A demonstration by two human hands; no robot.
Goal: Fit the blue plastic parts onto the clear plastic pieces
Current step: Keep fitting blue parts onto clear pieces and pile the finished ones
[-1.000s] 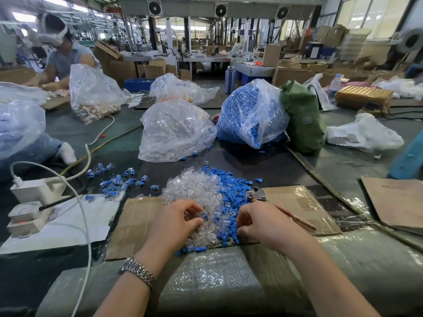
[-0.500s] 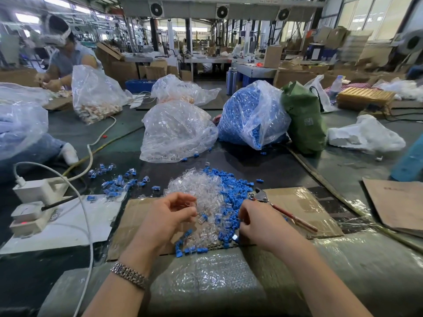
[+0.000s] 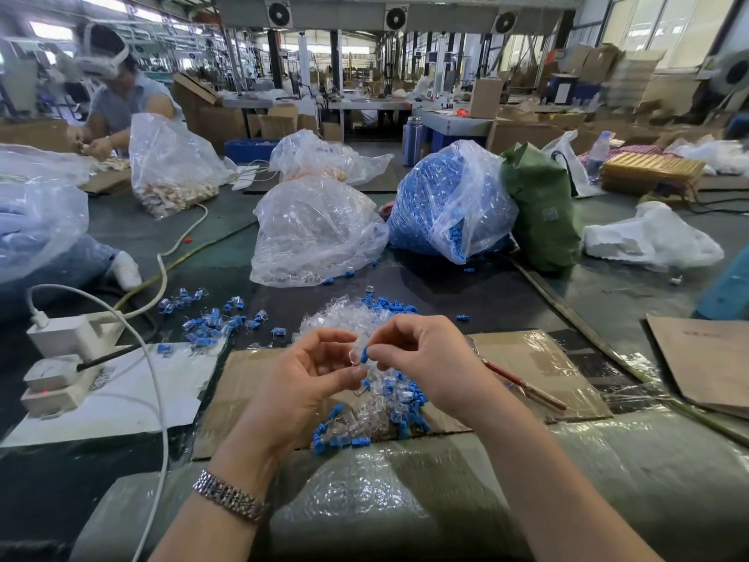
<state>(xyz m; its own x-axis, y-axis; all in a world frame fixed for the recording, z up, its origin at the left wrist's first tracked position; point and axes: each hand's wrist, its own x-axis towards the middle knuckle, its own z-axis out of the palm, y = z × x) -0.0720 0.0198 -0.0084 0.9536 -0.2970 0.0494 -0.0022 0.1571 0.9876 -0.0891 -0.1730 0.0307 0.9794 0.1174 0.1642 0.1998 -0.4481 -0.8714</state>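
At frame centre, raised since a second ago, the right hand [image 3: 421, 358] pinches a small blue plastic part [image 3: 363, 354] against a clear plastic piece [image 3: 356, 358] pinched by the left hand [image 3: 308, 379], above the mixed parts pile [image 3: 381, 407]; red-handled pliers [image 3: 523, 385] lie right

No text could be read: the patch on the green bag [image 3: 543, 204] and the print on the cardboard sheet [image 3: 705, 358] stayed too blurred.

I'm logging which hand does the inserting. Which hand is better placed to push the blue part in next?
Probably the right hand: its fingertips already pinch the blue part, aimed at the clear piece that the left hand holds.
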